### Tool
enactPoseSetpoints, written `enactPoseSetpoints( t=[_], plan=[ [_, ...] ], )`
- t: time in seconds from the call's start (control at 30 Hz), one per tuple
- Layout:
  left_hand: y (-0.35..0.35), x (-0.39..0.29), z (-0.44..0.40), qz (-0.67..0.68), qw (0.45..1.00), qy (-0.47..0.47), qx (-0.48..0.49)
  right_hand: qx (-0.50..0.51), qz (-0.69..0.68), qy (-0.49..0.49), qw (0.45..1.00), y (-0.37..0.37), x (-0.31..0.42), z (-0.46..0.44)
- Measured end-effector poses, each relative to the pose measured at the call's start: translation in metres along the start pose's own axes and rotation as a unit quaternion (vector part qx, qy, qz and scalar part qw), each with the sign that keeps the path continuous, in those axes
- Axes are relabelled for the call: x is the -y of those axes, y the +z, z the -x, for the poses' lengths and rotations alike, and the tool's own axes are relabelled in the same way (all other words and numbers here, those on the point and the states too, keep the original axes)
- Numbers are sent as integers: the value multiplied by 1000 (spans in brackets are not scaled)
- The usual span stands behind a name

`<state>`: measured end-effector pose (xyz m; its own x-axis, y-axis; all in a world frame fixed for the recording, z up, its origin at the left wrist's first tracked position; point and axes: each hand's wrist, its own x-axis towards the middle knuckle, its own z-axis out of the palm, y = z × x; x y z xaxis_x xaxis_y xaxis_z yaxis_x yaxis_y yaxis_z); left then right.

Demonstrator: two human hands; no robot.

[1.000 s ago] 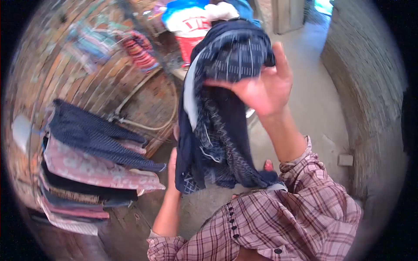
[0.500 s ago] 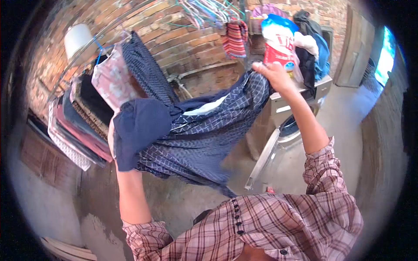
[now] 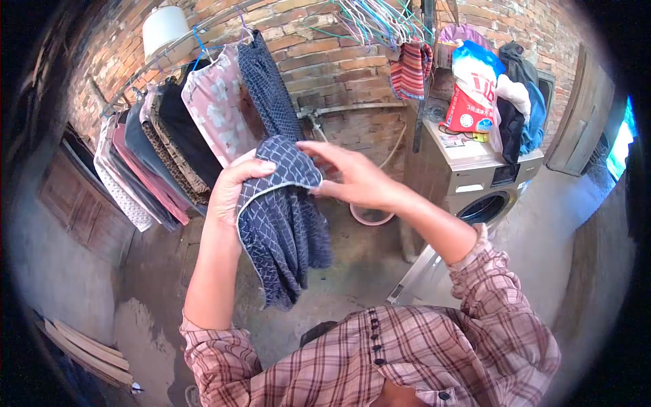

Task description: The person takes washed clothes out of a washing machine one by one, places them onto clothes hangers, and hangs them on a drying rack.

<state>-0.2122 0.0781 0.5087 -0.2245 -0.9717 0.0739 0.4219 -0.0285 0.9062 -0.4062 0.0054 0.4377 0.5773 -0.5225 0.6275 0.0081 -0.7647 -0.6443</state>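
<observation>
No longer stretched wide, the dark patterned garment [image 3: 271, 220] hangs bunched, seemingly borne by the clasping left hand [image 3: 234, 184], the right hand [image 3: 354, 178] at its two o'clock, grip unclear.

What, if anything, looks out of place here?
The washing machine stands out: its door hangs open, and black cloth droops over the front, untidy beside the neatly hung clothes. The patterned cloth in the left hand looks ordinary.

Washing machine [image 3: 468, 184]: red-white-blue bag [image 3: 473, 105], blue cloth [image 3: 536, 122] on top. Rail [image 3: 215, 24]: hung garments [image 3: 215, 102].
</observation>
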Motion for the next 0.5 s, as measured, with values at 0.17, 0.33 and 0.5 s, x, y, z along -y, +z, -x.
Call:
enactPoseSetpoints(
  t=[0.17, 0.33, 0.5],
  plan=[
    [-40, -7, 3, -96, 994, -47, 14, 43, -182, 99, 977, 17, -21, -12],
    [-52, -5, 24, -283, 955, -87, 29, 112, -272, 153, 943, -1, -18, -23],
    [-59, -2, 38, -500, 863, 1, 73, 219, -164, 110, 956, 4, -5, -26]
  ],
)
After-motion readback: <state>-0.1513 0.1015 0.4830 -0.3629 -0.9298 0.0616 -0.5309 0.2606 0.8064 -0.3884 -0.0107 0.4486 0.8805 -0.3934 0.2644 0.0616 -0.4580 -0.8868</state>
